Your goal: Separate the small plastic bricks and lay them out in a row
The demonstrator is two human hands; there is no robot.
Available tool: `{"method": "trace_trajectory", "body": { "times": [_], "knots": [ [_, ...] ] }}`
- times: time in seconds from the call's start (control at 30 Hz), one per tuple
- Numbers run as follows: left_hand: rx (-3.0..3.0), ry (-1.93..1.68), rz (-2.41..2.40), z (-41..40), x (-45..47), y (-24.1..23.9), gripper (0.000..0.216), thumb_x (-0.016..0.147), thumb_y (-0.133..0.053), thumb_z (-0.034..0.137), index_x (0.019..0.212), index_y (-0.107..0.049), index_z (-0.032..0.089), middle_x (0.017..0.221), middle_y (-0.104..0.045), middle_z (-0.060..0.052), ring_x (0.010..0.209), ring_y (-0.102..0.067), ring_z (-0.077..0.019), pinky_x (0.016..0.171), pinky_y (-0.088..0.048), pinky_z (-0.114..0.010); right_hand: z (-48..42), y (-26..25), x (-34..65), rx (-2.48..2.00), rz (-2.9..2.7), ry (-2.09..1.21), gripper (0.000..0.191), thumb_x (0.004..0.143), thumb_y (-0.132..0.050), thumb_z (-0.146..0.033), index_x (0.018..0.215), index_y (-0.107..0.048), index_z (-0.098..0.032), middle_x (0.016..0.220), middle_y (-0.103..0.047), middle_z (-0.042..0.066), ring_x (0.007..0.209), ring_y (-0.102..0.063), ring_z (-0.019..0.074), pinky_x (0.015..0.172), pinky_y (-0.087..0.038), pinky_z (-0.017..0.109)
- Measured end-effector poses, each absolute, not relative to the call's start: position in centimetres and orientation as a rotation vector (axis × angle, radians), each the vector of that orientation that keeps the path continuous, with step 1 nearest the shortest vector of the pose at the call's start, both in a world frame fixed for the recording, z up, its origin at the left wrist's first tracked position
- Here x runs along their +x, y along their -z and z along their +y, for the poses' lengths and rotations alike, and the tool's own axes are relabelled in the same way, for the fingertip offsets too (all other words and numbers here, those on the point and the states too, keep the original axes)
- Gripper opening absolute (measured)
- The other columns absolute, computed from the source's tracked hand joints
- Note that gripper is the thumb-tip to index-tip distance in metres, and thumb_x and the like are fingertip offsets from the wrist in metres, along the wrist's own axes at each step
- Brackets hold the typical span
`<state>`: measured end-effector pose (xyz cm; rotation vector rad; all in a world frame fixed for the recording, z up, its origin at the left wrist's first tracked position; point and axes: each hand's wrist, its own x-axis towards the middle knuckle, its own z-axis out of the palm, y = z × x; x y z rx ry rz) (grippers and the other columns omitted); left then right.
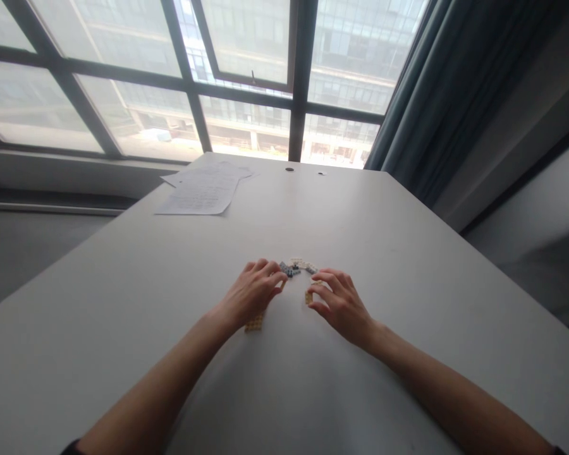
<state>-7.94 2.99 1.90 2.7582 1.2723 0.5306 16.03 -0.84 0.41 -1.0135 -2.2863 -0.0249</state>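
Note:
A small heap of toy building pieces, blue, white and tan, lies on the white table just beyond my fingers. My left hand rests palm down with its fingers curled over a long tan plate, whose near end shows under the wrist. My right hand pinches a small tan piece between thumb and fingers, low over the table. The two hands are a short gap apart.
Several printed sheets of paper lie at the table's far left. Two small round holes sit near the far edge. A large window stands behind the table and a dark curtain hangs at the right.

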Motion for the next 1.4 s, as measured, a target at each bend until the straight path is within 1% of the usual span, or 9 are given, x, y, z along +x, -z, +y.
{"method": "trace_trajectory", "body": {
  "times": [0.1, 0.2, 0.3, 0.47, 0.63, 0.87, 1.0, 1.2, 1.4],
  "knots": [
    [2.309, -0.813, 1.286, 1.9, -10.9, -1.7, 0.020, 0.087, -0.055, 0.034, 0.101, -0.065, 0.023, 0.104, -0.063, -0.006, 0.098, -0.053, -0.0223, 0.088, -0.042, -0.038, -0.9, -0.5, 14.7, -1.048, -2.263, -0.114, 0.015, 0.087, -0.062, -0.030, 0.099, -0.064, -0.021, 0.114, -0.060, 0.009, 0.116, -0.048, 0.0244, 0.098, -0.040, 0.041],
    [1.695, -1.022, 1.269, 0.6, -14.7, -1.1, 0.036, 0.084, -0.056, 0.047, 0.107, -0.063, 0.020, 0.103, -0.065, -0.007, 0.088, -0.059, -0.0196, 0.080, -0.048, -0.033, -0.8, -0.8, 11.8, -1.055, -2.271, -0.297, 0.016, 0.085, -0.064, -0.033, 0.096, -0.065, -0.022, 0.114, -0.059, 0.008, 0.115, -0.048, 0.0237, 0.098, -0.039, 0.042],
    [1.416, -1.150, 1.336, -0.9, -17.8, -0.5, 0.043, 0.080, -0.061, 0.051, 0.108, -0.063, 0.018, 0.103, -0.066, -0.008, 0.086, -0.060, -0.0188, 0.077, -0.049, -0.030, -0.4, -0.7, 7.9, -1.010, -2.321, -0.429, 0.017, 0.085, -0.065, -0.036, 0.093, -0.067, -0.022, 0.115, -0.059, 0.007, 0.116, -0.047, 0.0235, 0.101, -0.036, 0.043],
    [1.720, -1.012, 1.488, -2.6, -19.5, -0.1, 0.035, 0.082, -0.058, 0.048, 0.103, -0.064, 0.021, 0.110, -0.063, -0.006, 0.095, -0.058, -0.0203, 0.079, -0.048, -0.031, 0.3, 0.1, 3.2, -0.934, -2.447, -0.402, 0.016, 0.081, -0.069, -0.034, 0.088, -0.069, -0.020, 0.117, -0.059, 0.008, 0.118, -0.044, 0.0250, 0.102, -0.032, 0.044],
    [2.249, -0.828, 1.555, -3.2, -17.7, -0.4, 0.023, 0.087, -0.053, 0.036, 0.101, -0.065, 0.023, 0.108, -0.063, -0.005, 0.105, -0.053, -0.0219, 0.094, -0.041, -0.037, 0.1, 0.2, 3.1, -0.921, -2.451, -0.340, 0.023, 0.082, -0.067, -0.035, 0.098, -0.068, -0.019, 0.119, -0.059, 0.009, 0.118, -0.044, 0.0252, 0.103, -0.031, 0.044],
    [2.571, -0.561, 1.565, -3.3, -14.0, -1.1, 0.017, 0.087, -0.053, 0.027, 0.100, -0.064, 0.024, 0.108, -0.063, -0.004, 0.105, -0.051, -0.0238, 0.090, -0.040, -0.041, -0.6, 0.0, 7.2, -1.019, -2.385, -0.290, 0.027, 0.082, -0.066, -0.030, 0.106, -0.065, -0.020, 0.122, -0.057, 0.010, 0.121, -0.042, 0.0277, 0.104, -0.031, 0.047],
    [2.618, -0.500, 1.612, -3.2, -13.6, -1.2, 0.016, 0.085, -0.055, 0.027, 0.097, -0.065, 0.023, 0.107, -0.063, -0.005, 0.105, -0.052, -0.0248, 0.089, -0.039, -0.042, -0.9, 0.2, 8.5, -1.036, -2.376, -0.288, 0.025, 0.081, -0.066, -0.027, 0.106, -0.065, -0.020, 0.122, -0.057, 0.010, 0.121, -0.043, 0.0274, 0.104, -0.032, 0.047],
    [2.589, -0.518, 1.638, -3.8, -14.9, -1.5, 0.034, 0.084, -0.057, 0.037, 0.115, -0.060, 0.023, 0.114, -0.062, -0.007, 0.108, -0.051, -0.0255, 0.090, -0.040, -0.041, -0.9, 0.0, 8.3, -0.954, -2.408, -0.323, 0.025, 0.084, -0.064, -0.029, 0.108, -0.064, -0.020, 0.122, -0.057, 0.009, 0.122, -0.042, 0.0262, 0.104, -0.032, 0.045],
    [2.518, -0.501, 1.616, -3.5, -16.4, -0.7, 0.028, 0.083, -0.057, 0.037, 0.106, -0.066, 0.024, 0.108, -0.065, -0.006, 0.104, -0.053, -0.0249, 0.090, -0.041, -0.041, -0.5, -0.1, 7.1, -0.829, -2.486, -0.321, 0.027, 0.086, -0.061, -0.036, 0.108, -0.065, -0.022, 0.123, -0.056, 0.009, 0.123, -0.041, 0.0256, 0.105, -0.031, 0.046]
  ]
}}
